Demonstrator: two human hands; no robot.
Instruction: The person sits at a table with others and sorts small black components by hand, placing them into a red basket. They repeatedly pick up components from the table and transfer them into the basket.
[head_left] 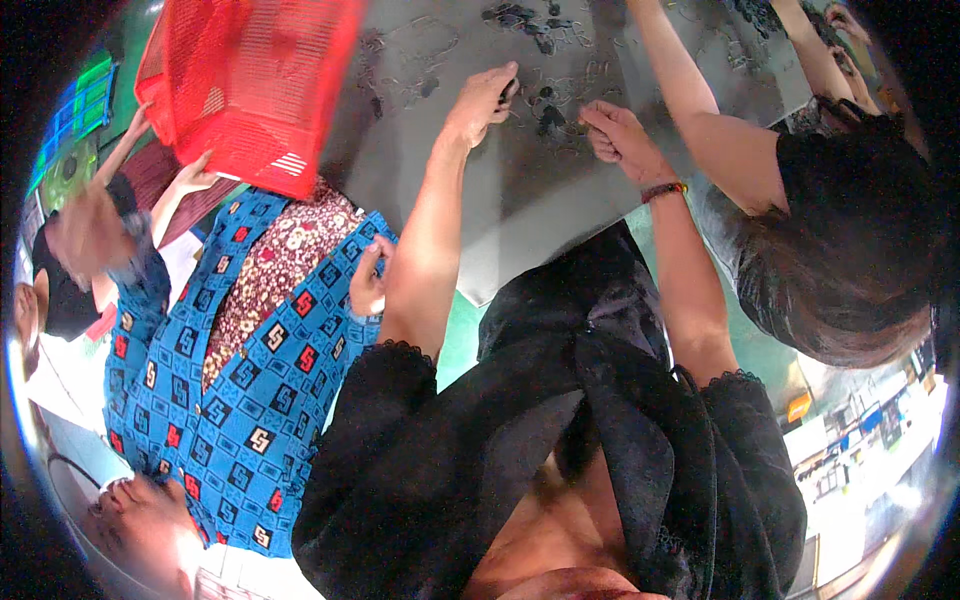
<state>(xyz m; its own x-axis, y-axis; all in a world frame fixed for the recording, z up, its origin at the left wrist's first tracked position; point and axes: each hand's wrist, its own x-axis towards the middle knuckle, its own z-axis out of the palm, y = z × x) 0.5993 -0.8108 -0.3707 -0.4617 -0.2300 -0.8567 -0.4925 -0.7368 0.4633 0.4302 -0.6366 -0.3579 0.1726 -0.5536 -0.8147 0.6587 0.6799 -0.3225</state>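
Currently, left hand (485,106) fingers curl round a black piece (507,96); right hand (627,142) fingers pinch together, contents unclear. Advise light, steady grip.

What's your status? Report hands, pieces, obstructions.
Left hand gripping dark item. Right hand pinched, contents unclear. Black pieces on table between. Red basket left, apart.

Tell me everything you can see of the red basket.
The red basket looks like plastic, its walls pierced by many narrow slots. It is tilted, at the picture's upper left, with its top cut off by the frame and its right edge blurred. Two hands, not the wearer's, appear to hold its left side and lower edge.
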